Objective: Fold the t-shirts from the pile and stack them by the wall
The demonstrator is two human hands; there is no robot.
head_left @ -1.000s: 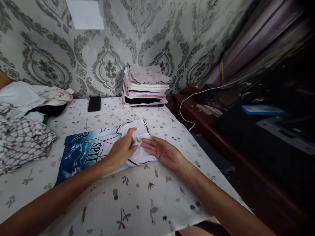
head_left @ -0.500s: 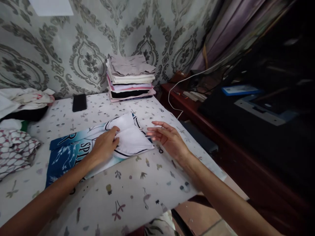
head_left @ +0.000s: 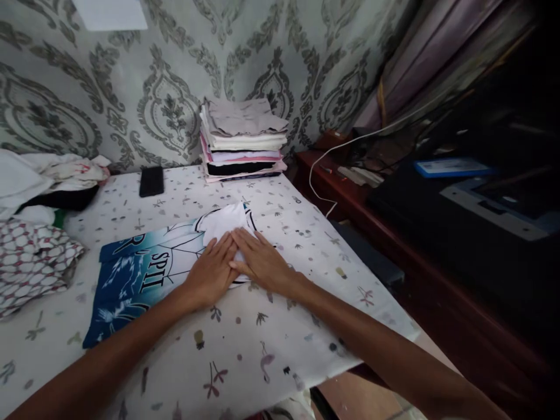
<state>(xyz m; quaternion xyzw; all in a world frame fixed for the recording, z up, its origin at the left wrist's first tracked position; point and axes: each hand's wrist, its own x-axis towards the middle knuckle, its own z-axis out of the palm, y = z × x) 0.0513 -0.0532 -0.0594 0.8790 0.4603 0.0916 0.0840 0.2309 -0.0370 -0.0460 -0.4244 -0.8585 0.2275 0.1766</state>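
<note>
a patterned wall (head_left: 170, 111) backs a table (head_left: 245, 364) spread with a printed white cover. at its left, a loose pile (head_left: 39, 256) of clothes lies crumpled, seemingly all left to fold. against the wall, a neat stack (head_left: 245, 143) of folded garments looks finished. nearer the person, a blue-and-white shirt (head_left: 126, 268) lies flat on the cover, in front of the stack and to the right of the pile; it appears well along, narrowed to a long strip with its white end turned in, though not as compact as the stacked pieces. both hands press palm-down on that white end, fingertips meeting: the left hand (head_left: 213, 271) laid flat, the right hand (head_left: 261, 262) flat with its thumb out, neither seen pinching cloth. a dark phone (head_left: 151, 182) rests between pile and stack.
</note>
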